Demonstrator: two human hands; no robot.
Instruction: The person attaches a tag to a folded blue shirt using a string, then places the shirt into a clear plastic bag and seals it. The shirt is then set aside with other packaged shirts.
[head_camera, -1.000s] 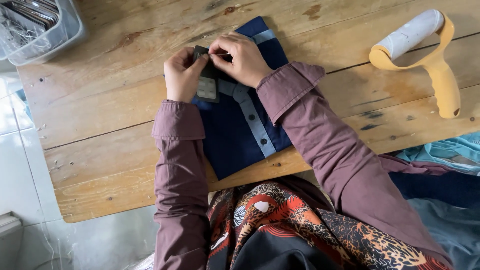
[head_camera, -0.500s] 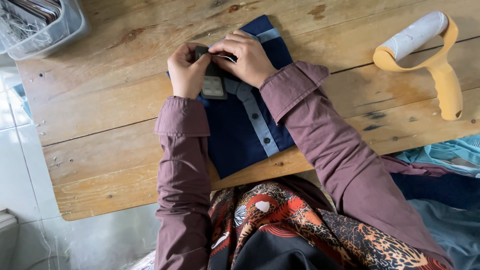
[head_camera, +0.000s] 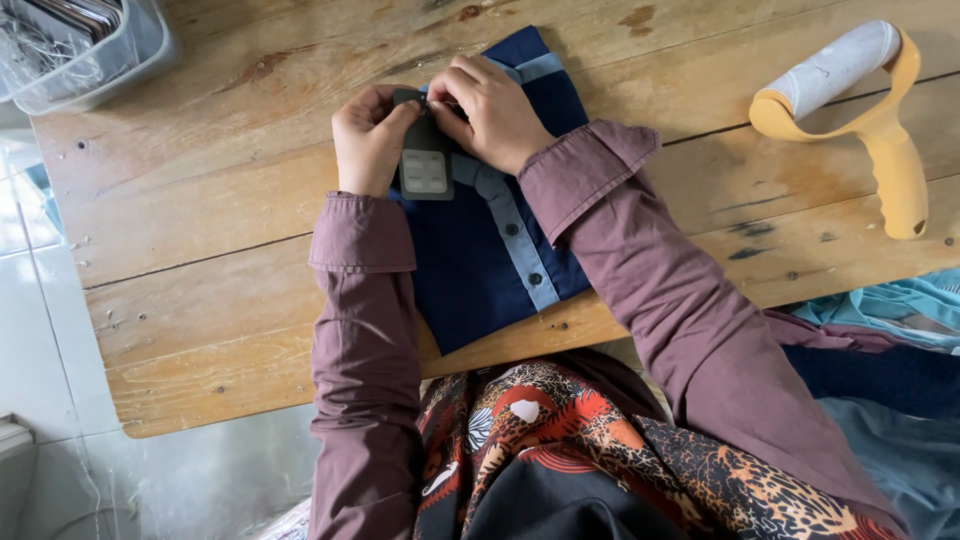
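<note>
Head view: a folded navy shirt (head_camera: 490, 250) with a light-blue button placket lies on the wooden desk (head_camera: 200, 220), its lower corner overhanging the near edge, with bare wood open to its left and right. A grey hang tag (head_camera: 425, 165) sits at the shirt's collar, the left hand's (head_camera: 368, 135) fingers pinched together on its top edge and the right hand's (head_camera: 492, 112) fingers closed at the collar just beside it. Both forearms reach forward with wrists bent inward; a clear plastic bin (head_camera: 90, 50) and a yellow lint roller (head_camera: 850, 105) lie well apart.

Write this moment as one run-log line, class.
left hand: pinching grey tag | right hand: at tag top | folded navy shirt: flat on wooden table | lint roller: idle
</note>
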